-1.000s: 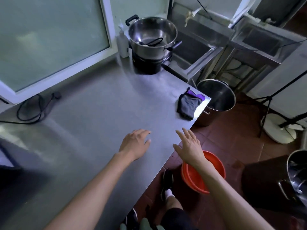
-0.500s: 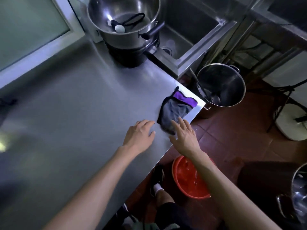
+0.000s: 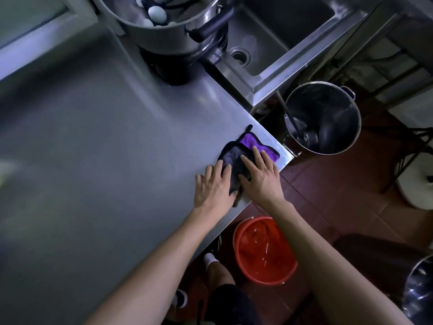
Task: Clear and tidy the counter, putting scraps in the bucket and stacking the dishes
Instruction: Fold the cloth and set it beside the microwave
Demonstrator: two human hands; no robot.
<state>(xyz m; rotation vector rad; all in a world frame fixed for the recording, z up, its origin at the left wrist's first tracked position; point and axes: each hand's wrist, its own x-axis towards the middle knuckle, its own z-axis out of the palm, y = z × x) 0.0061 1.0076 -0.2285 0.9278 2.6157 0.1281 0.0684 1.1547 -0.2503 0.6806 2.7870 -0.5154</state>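
Steel bench [image 3: 98, 160], dim light. Red bucket [image 3: 264, 249] on floor at 5 o'clock. I see left hand [image 3: 212, 186] and right hand [image 3: 261, 177] flat, fingers spread, on cloth [image 3: 236, 158] at bench corner, 1 o'clock. Soft, limp, light; I'd bunch it mid-fold.

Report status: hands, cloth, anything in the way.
Left hand and right hand flat, open, on the grey-and-purple cloth at the steel counter corner. No grasp. Red plastic bucket on the floor below. Nothing in the way.
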